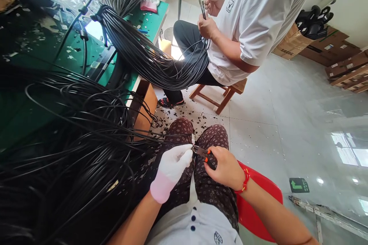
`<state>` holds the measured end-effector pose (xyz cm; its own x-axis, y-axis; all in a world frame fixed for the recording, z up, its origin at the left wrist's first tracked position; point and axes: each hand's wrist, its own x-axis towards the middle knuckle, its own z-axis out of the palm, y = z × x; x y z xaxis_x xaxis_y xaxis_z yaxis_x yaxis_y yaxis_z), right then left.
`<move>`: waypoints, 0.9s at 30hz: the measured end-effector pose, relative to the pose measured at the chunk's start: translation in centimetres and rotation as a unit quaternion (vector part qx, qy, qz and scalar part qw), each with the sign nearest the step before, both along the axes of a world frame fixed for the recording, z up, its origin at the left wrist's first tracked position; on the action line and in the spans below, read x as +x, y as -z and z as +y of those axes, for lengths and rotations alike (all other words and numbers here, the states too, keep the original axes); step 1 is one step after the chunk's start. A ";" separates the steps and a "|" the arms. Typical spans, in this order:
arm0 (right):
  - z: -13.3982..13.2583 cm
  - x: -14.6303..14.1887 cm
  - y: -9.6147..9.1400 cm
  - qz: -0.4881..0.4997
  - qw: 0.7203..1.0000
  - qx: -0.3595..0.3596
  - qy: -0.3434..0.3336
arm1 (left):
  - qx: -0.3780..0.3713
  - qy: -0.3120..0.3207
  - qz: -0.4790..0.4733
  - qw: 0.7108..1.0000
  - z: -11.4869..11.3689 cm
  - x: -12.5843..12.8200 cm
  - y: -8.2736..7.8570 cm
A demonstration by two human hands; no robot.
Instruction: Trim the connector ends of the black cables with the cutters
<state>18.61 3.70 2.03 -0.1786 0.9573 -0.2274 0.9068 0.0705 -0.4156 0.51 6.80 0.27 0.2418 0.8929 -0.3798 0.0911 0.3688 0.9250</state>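
Observation:
My left hand (172,166), in a white glove with a pink cuff, is closed on the end of a thin black cable (161,142) over my lap. My right hand (225,166), bare with a red bracelet, grips small pliers (202,153) with black and orange handles. The pliers' jaws meet the cable end right at my left fingertips. A big mass of loose black cables (71,153) spills from the green table (17,118) on my left down to my knees.
A person in a white shirt (258,19) sits on a wooden stool (221,93) ahead, holding cable ends from a second bundle (143,53). Black cable scraps (198,116) litter the tiled floor. Cardboard boxes (342,61) stand at the right wall. I sit on a red stool (258,199).

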 end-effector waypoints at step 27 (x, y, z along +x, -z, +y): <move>-0.8 0.0 0.0 0.089 0.995 0.016 0.033 | -0.015 -0.032 0.017 0.999 0.0 0.1 -0.1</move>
